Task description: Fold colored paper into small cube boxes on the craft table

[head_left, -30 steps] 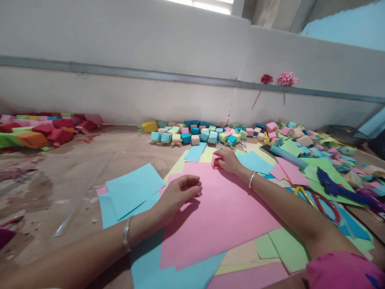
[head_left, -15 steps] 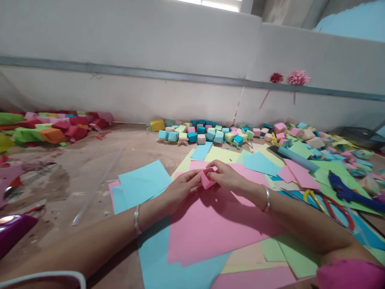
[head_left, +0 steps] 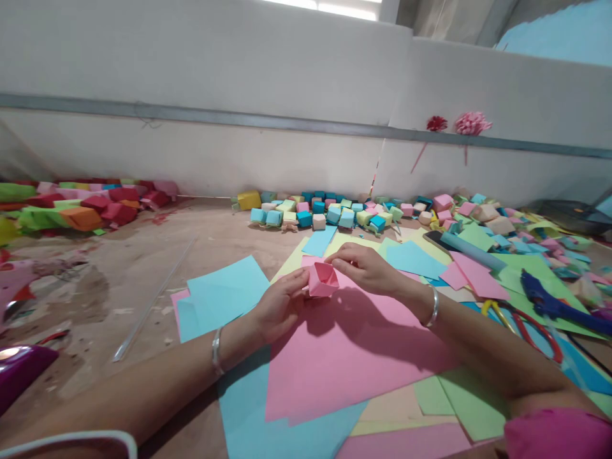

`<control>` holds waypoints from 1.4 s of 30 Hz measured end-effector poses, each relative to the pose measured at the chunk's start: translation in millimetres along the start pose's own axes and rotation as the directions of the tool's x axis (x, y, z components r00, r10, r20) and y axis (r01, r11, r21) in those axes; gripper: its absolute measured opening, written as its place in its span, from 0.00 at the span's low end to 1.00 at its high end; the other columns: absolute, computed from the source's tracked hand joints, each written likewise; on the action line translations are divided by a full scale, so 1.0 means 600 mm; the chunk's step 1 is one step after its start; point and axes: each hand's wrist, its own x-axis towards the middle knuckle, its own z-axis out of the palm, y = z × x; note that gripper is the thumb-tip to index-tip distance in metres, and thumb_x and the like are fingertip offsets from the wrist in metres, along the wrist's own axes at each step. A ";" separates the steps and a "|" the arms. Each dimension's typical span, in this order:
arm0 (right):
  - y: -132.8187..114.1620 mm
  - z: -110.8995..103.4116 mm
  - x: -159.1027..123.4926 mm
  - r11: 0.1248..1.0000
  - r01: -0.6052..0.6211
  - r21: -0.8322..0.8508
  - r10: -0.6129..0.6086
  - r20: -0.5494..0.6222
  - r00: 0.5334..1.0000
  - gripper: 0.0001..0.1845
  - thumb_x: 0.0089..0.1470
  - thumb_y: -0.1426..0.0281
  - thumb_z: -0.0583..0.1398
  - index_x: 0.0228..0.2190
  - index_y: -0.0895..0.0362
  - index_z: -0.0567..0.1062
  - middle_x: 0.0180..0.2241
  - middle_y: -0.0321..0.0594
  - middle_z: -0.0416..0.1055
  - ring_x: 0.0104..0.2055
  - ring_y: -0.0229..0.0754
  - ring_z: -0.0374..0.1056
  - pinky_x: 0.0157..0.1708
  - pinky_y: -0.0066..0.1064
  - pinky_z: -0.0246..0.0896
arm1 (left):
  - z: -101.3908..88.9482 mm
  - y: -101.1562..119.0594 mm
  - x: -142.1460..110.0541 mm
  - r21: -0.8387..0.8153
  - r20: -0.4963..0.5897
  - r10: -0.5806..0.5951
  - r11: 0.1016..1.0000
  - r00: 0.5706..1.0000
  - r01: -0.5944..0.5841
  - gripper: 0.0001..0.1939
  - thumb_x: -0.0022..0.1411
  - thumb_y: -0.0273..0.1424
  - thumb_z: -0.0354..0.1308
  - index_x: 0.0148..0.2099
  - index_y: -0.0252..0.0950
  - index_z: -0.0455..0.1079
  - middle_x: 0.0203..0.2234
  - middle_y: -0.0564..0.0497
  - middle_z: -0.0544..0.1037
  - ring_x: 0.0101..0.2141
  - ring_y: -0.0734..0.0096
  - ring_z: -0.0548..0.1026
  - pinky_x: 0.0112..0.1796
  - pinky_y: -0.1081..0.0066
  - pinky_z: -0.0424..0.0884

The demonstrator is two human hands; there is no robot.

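A small folded pink paper box (head_left: pixel 324 280) is held up over the pink sheets, its open top facing me. My left hand (head_left: pixel 283 303) pinches its left side, with the thumb on the rim. At the upper right edge, my right hand (head_left: pixel 361 268) is curled with thumb and fingertips against the box's back rim; the exact contact is partly hidden. Both hands cast shadows on the large pink paper (head_left: pixel 349 363) below.
Blue sheets (head_left: pixel 227 290) lie at left beside a clear glue stick (head_left: pixel 153 306). Scissors (head_left: pixel 535 328), a blue glue gun (head_left: pixel 554 303) and a phone (head_left: pixel 436 240) are at right. Small paper boxes (head_left: pixel 318 220) line the wall. A red paper pile (head_left: pixel 98 204) sits far left.
My right thumb has come out of the box, and that hand has moved to its back edge. The box has shifted slightly left and tipped, showing its open inside.
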 end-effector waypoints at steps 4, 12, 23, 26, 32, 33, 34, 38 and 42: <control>0.003 0.008 -0.002 1.000 0.012 -0.012 -0.012 0.003 1.000 0.14 0.59 0.73 0.54 0.26 0.58 0.77 0.28 0.39 0.71 0.31 0.37 0.64 0.32 0.28 0.55 | -0.003 -0.003 -0.001 0.017 0.019 -0.022 1.000 1.000 0.021 0.14 0.63 0.38 0.58 0.45 0.33 0.73 0.37 0.44 0.75 0.36 0.67 0.72 0.37 0.69 0.68; 0.007 0.017 -0.011 0.974 0.070 -0.214 -0.074 -0.011 0.997 0.15 0.58 0.77 0.54 0.23 0.60 0.76 0.27 0.40 0.70 0.29 0.36 0.62 0.29 0.28 0.52 | -0.002 -0.003 -0.003 0.033 0.032 -0.037 0.999 0.999 0.036 0.12 0.61 0.38 0.59 0.39 0.34 0.75 0.35 0.46 0.76 0.35 0.67 0.72 0.38 0.69 0.67; 0.006 0.021 -0.015 0.853 0.203 -0.480 -0.210 0.040 0.977 0.13 0.50 0.80 0.56 0.16 0.59 0.70 0.22 0.37 0.62 0.25 0.35 0.54 0.26 0.28 0.46 | 0.005 -0.003 -0.007 0.092 0.060 -0.072 0.994 0.996 0.067 0.10 0.59 0.37 0.60 0.38 0.35 0.76 0.38 0.45 0.76 0.39 0.63 0.72 0.42 0.67 0.68; -0.002 0.015 -0.018 0.886 0.160 -0.436 -0.154 0.047 0.987 0.12 0.49 0.80 0.56 0.17 0.59 0.71 0.23 0.38 0.64 0.26 0.35 0.56 0.26 0.28 0.46 | 0.004 -0.006 -0.007 0.092 0.056 -0.069 0.994 0.996 0.064 0.10 0.60 0.36 0.60 0.37 0.34 0.76 0.37 0.45 0.76 0.38 0.64 0.72 0.42 0.67 0.68; -0.016 0.013 -0.025 0.925 0.087 -0.371 -0.064 0.072 0.995 0.12 0.49 0.82 0.55 0.21 0.59 0.74 0.24 0.37 0.66 0.25 0.34 0.57 0.26 0.26 0.45 | 0.006 -0.006 -0.011 0.058 0.082 -0.129 0.990 0.988 0.125 0.13 0.59 0.39 0.62 0.40 0.34 0.76 0.36 0.44 0.77 0.37 0.64 0.74 0.40 0.68 0.68; -0.016 0.016 -0.025 0.917 0.080 -0.390 -0.055 0.077 0.996 0.12 0.48 0.83 0.55 0.20 0.59 0.73 0.23 0.37 0.66 0.24 0.33 0.56 0.25 0.27 0.44 | 0.006 -0.006 -0.012 0.052 0.090 -0.140 0.989 0.986 0.136 0.14 0.59 0.39 0.62 0.40 0.34 0.76 0.36 0.44 0.77 0.36 0.65 0.74 0.38 0.69 0.68; -0.016 0.018 -0.024 0.908 0.073 -0.413 -0.045 0.078 0.996 0.12 0.47 0.83 0.55 0.19 0.60 0.72 0.22 0.37 0.65 0.24 0.33 0.54 0.25 0.27 0.44 | 0.006 -0.006 -0.012 0.046 0.096 -0.151 0.988 0.984 0.148 0.14 0.59 0.39 0.62 0.41 0.34 0.75 0.35 0.44 0.77 0.35 0.66 0.74 0.37 0.70 0.68; -0.014 0.020 -0.023 0.911 0.064 -0.408 -0.026 0.097 0.995 0.11 0.45 0.83 0.56 0.17 0.59 0.70 0.21 0.37 0.65 0.23 0.34 0.54 0.24 0.27 0.44 | 0.005 -0.007 -0.013 0.040 0.100 -0.181 0.983 0.978 0.177 0.13 0.60 0.38 0.62 0.41 0.33 0.75 0.36 0.45 0.77 0.35 0.67 0.73 0.38 0.70 0.69; -0.019 0.012 -0.024 0.973 0.082 -0.215 -0.067 0.079 0.995 0.11 0.52 0.80 0.56 0.26 0.56 0.76 0.26 0.37 0.72 0.29 0.36 0.63 0.29 0.26 0.51 | 0.007 -0.007 -0.014 0.053 0.084 -0.187 0.982 0.979 0.183 0.14 0.60 0.39 0.62 0.41 0.33 0.76 0.38 0.42 0.77 0.39 0.62 0.74 0.42 0.65 0.69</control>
